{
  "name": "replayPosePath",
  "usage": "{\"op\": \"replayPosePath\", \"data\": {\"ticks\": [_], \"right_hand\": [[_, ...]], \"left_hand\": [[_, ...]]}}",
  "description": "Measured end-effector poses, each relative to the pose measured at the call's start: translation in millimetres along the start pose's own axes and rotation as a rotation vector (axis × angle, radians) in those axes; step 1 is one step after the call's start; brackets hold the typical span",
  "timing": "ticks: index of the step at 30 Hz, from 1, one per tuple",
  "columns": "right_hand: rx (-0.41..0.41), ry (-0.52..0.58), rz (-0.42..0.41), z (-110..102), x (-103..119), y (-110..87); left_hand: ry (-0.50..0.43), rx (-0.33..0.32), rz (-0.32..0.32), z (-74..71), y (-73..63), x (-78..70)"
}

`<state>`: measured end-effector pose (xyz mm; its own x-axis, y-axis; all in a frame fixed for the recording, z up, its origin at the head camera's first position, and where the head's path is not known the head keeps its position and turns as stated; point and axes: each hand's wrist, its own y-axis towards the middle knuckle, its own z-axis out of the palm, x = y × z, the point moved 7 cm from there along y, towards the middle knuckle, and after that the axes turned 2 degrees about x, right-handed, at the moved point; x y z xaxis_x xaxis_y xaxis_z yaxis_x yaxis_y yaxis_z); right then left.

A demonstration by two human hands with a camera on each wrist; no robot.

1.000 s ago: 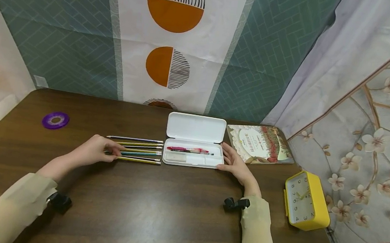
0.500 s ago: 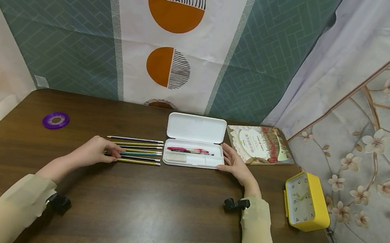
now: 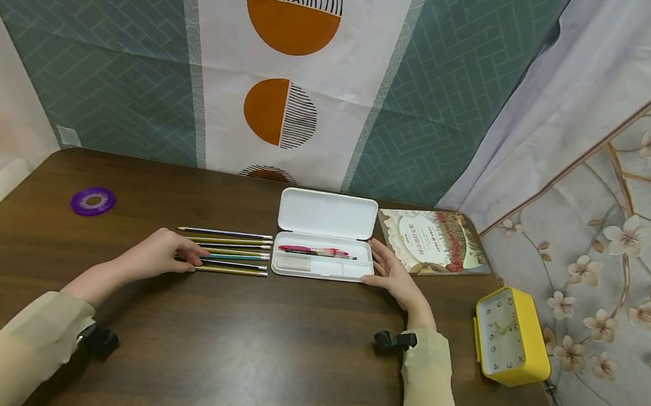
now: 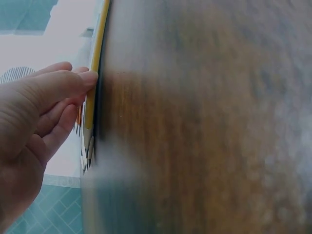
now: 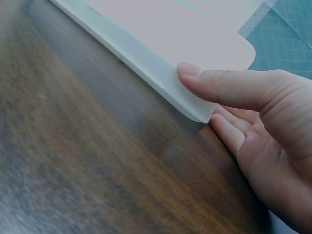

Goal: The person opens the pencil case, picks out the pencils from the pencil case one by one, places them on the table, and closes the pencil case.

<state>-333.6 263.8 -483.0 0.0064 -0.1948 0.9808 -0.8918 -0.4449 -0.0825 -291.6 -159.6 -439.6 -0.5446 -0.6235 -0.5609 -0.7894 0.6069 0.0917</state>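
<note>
Several pencils (image 3: 236, 246) lie side by side on the table, their eraser ends beside a white pencil case. My left hand (image 3: 166, 252) is at their pointed ends, thumb on the near yellow pencil (image 4: 100, 44) and fingertips on the far side of it. Other pencil tips show behind it in the left wrist view. The pencil case (image 3: 327, 214) lies open, lid tilted back. Inside are a red pen (image 3: 314, 251) and a whitish block (image 3: 293, 263). My right hand (image 3: 392, 277) grips its right end, thumb (image 5: 195, 83) over the front corner and fingers along the side.
A booklet (image 3: 435, 242) lies behind my right hand. A yellow alarm clock (image 3: 512, 338) stands at the right. At the far left is a purple ring-shaped disc (image 3: 93, 201). Patterned cloth (image 3: 304, 127) hangs behind the brown table (image 3: 248, 355).
The nearest yellow pencil and its neighbour now lie slightly further apart. My left fingers have shifted only a little. The right hand and the pencil case stay in place.
</note>
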Motion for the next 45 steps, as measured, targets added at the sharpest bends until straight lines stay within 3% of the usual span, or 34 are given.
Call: {"op": "replayPosePath", "data": {"ticks": [12,27,35,45], "right_hand": [[0.002,0.004,-0.001,0,0,0.6],[0.003,0.008,-0.007,0,-1,1.6],[0.006,0.004,-0.010,1,1,-0.1],[0.002,0.005,-0.003,0,0,0.4]], "left_hand": [[-0.005,0.020,-0.024,1.5,1.4,2.1],[-0.005,-0.001,0.005,-3.7,7.6,-3.5],[-0.039,-0.023,-0.018,-18.1,35.7,-14.1],[-0.128,-0.186,-0.098,-42.5,92.7,-23.3]]}}
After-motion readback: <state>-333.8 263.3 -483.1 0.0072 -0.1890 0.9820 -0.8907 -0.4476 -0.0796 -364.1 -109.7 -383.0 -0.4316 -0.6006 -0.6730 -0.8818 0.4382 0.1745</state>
